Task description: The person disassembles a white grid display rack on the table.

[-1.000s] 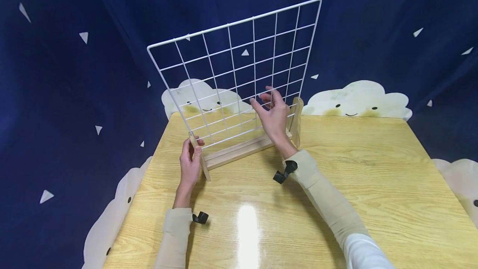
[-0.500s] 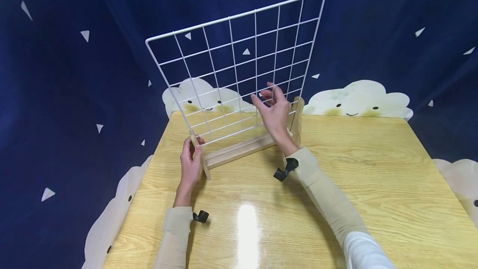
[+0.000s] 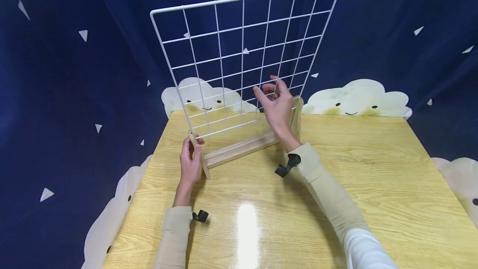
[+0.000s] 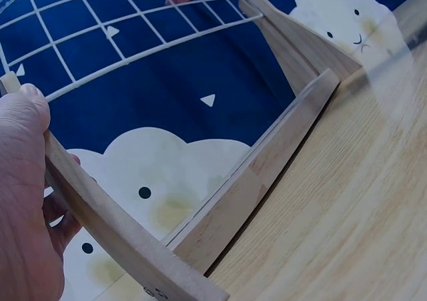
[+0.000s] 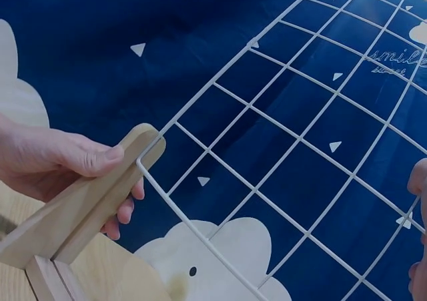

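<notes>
A white wire grid panel (image 3: 242, 27) stands tilted above a wooden stand, its lower edge raised off the base bar (image 3: 242, 151). My left hand (image 3: 190, 164) grips the stand's left side piece (image 3: 205, 169), thumb on the near face and fingers curled behind. In the right wrist view, the panel's corner lies at the grooved top of that side piece (image 5: 100, 197). My right hand (image 3: 278, 107) holds the panel's lower right area, fingers curled at the wires. The stand's right side piece (image 4: 293, 41) meets the panel's other lower corner.
The stand rests on a light wooden table (image 3: 366, 177), toward its back left. Behind hangs a dark blue curtain (image 3: 373, 32) with white triangles. White cloud shapes (image 3: 358, 96) with faces line the table's back edge.
The wire grid panel has risen and its top edge has shifted up and to the right. My right hand has moved slightly up with it; my left hand stays on the side piece.
</notes>
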`<act>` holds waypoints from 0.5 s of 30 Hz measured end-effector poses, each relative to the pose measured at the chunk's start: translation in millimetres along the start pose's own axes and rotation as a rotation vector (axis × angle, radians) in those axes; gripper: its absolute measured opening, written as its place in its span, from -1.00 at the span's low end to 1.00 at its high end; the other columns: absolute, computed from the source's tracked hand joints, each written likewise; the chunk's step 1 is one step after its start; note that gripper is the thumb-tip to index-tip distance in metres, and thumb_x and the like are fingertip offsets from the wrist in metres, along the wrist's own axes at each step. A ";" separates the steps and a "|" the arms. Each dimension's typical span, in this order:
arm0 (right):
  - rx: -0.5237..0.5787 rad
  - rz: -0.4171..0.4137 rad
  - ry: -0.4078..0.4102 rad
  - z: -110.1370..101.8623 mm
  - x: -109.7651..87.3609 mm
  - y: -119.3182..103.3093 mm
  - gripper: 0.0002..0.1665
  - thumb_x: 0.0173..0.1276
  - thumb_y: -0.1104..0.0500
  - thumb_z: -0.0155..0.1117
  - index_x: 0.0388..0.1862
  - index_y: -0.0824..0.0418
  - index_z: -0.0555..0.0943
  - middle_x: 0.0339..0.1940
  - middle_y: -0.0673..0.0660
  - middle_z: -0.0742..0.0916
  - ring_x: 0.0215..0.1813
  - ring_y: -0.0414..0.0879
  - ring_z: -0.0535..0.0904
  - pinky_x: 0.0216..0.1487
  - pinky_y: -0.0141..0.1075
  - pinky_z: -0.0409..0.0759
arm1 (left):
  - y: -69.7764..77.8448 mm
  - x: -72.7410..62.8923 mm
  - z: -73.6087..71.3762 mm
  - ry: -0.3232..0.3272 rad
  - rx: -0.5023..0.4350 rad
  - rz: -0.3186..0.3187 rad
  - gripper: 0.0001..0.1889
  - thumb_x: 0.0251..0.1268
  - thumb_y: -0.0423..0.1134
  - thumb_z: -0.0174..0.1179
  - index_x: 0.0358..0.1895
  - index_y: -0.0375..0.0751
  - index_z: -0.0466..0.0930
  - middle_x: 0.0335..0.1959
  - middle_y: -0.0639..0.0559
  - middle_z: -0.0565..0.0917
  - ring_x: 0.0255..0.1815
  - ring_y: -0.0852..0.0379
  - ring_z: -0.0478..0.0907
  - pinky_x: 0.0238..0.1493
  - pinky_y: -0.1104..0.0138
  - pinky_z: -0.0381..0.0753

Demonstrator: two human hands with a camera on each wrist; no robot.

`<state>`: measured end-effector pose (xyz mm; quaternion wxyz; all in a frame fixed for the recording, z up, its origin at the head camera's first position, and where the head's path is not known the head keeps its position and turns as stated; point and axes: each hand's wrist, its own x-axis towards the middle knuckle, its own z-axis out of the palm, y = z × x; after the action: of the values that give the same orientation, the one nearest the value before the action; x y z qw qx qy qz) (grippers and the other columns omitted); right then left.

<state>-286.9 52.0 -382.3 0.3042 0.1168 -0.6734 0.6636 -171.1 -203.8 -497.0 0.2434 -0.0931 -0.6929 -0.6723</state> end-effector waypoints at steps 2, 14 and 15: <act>0.014 0.000 0.003 -0.1 0.8 -2.3 -0.38 0.26 0.18 0.61 0.24 0.35 0.61 -0.19 0.33 0.79 -0.20 -0.05 0.69 -0.14 -0.38 0.66 | -0.8 0.1 -0.1 -0.002 -0.011 0.010 -0.69 0.59 -0.59 -0.08 0.28 -0.68 0.34 0.01 -0.46 0.56 0.18 -0.59 0.42 0.24 0.45 0.49; -0.015 0.003 0.016 -2.4 9.7 -20.8 -0.36 0.27 0.09 0.61 0.28 0.22 0.61 -0.18 0.19 0.80 -0.24 -0.16 0.70 -0.10 -0.35 0.69 | -1.2 0.8 0.7 0.007 0.008 0.032 -0.71 0.57 -0.61 -0.08 0.25 -0.63 0.37 -0.02 -0.22 0.59 0.14 -0.58 0.45 0.24 0.43 0.51; -0.024 -0.001 0.016 -2.2 10.6 -22.5 -0.35 0.27 0.08 0.61 0.28 0.22 0.61 -0.18 0.19 0.80 -0.25 -0.17 0.70 -0.10 -0.35 0.69 | -1.0 0.8 0.5 0.007 0.006 0.032 -0.71 0.57 -0.60 -0.07 0.25 -0.63 0.37 -0.02 -0.15 0.60 0.14 -0.58 0.45 0.24 0.43 0.52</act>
<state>-282.1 54.6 -357.9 0.3114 0.1083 -0.6786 0.6563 -172.4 -203.6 -497.5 0.2570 -0.1010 -0.6925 -0.6664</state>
